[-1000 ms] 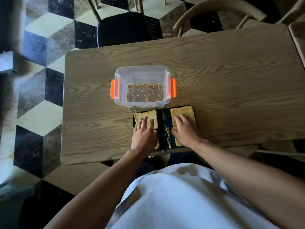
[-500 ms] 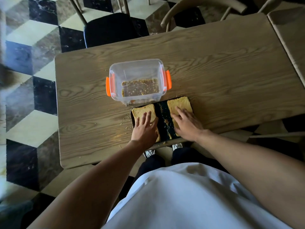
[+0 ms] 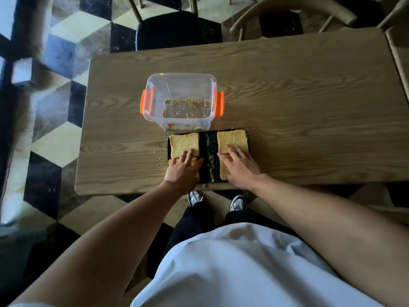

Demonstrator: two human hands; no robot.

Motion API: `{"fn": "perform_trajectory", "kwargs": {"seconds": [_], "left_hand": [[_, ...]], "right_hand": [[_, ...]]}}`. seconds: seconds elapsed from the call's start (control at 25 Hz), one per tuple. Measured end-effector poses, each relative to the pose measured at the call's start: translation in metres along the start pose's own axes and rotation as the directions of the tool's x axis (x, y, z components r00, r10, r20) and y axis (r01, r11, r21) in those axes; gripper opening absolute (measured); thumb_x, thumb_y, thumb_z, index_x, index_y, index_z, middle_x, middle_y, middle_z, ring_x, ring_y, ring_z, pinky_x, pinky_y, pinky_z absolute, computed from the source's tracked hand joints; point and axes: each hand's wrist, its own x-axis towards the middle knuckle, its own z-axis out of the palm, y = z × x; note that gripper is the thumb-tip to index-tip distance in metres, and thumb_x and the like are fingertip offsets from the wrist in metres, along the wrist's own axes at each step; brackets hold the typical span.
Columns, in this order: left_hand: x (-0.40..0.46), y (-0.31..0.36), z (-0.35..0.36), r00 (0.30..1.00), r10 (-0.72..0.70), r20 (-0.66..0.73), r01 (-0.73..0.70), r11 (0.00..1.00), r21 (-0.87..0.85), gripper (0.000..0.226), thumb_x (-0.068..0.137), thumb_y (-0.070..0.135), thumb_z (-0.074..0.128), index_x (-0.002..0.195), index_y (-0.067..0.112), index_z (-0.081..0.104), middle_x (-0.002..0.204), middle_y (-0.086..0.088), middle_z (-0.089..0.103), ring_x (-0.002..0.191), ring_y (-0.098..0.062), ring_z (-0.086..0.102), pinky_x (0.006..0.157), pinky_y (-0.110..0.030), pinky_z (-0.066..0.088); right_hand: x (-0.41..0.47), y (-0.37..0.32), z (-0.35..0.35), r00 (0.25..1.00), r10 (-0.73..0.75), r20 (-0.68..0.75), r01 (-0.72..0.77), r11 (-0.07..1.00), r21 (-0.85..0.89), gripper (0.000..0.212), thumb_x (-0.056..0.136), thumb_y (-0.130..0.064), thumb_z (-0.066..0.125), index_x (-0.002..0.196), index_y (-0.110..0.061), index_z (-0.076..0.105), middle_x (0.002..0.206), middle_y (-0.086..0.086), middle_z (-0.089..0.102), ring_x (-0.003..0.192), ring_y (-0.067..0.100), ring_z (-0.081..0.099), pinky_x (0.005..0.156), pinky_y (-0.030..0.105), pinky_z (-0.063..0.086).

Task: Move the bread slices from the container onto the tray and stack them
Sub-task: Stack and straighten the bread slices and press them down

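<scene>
A black tray [image 3: 209,151] lies at the near edge of the wooden table [image 3: 287,107]. On its left side sits a left bread slice [image 3: 183,142], on its right a right bread slice [image 3: 231,139]; more bread shows under each hand. My left hand [image 3: 182,171] rests flat on the left bread, fingers spread. My right hand [image 3: 240,167] lies flat on the right bread. Behind the tray stands a clear plastic container [image 3: 180,100] with orange clips, holding only crumbs.
Crumbs are scattered on the tray's middle and on the table to the left of it. A dark chair [image 3: 168,29] and a wooden chair [image 3: 287,9] stand beyond the table's far edge. Another table edge [image 3: 398,49] shows at the right.
Both hands have slid a little toward me on the bread, uncovering more of each far slice. The camera view has pulled back and up.
</scene>
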Motion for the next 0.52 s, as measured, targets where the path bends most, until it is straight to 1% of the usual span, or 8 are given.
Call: {"fn": "perform_trajectory", "kwargs": {"seconds": [0.12,0.2,0.36,0.52], "left_hand": [[0.002,0.01,0.0,0.997,-0.071,-0.005,0.071,0.997,0.012,0.059,0.093,0.031,0.053,0.149,0.022,0.036,0.164,-0.014,0.015,0.149,-0.035,0.02,0.11,-0.054,0.035],[-0.001,0.013,-0.001,0.995,-0.103,0.008,0.103,0.995,0.01,0.06,0.093,0.03,0.052,0.149,0.017,0.035,0.164,-0.015,0.017,0.148,-0.036,0.022,0.109,-0.055,0.036],[-0.007,0.005,0.0,0.999,-0.053,0.01,0.053,0.998,0.02,0.069,0.09,0.029,0.056,0.152,0.015,0.028,0.164,-0.016,0.016,0.148,-0.037,0.021,0.111,-0.056,0.034],[-0.002,-0.006,0.001,0.999,0.026,-0.026,-0.026,1.0,0.017,0.074,0.092,0.031,0.057,0.156,0.017,0.021,0.166,-0.015,0.012,0.152,-0.035,0.014,0.12,-0.055,0.023]], "right_hand": [[0.004,0.001,0.001,0.999,-0.032,0.02,0.033,0.998,-0.044,0.082,0.091,-0.028,0.056,0.158,-0.034,0.01,0.167,0.004,-0.015,0.152,0.035,-0.013,0.122,0.05,-0.001],[0.005,0.002,-0.001,0.999,-0.035,0.012,0.035,0.998,-0.054,0.079,0.091,-0.028,0.054,0.158,-0.033,0.012,0.168,0.004,-0.013,0.153,0.035,-0.011,0.121,0.049,-0.001],[0.0,-0.001,-0.005,0.999,-0.017,-0.028,0.016,0.999,-0.041,0.071,0.093,-0.029,0.05,0.157,-0.029,0.02,0.168,0.006,-0.004,0.153,0.035,-0.005,0.123,0.05,0.003],[0.005,-0.027,-0.012,0.988,-0.045,-0.147,0.042,0.999,-0.026,0.068,0.093,-0.027,0.052,0.156,-0.02,0.028,0.167,0.01,0.01,0.153,0.033,0.006,0.123,0.051,0.009]]}}
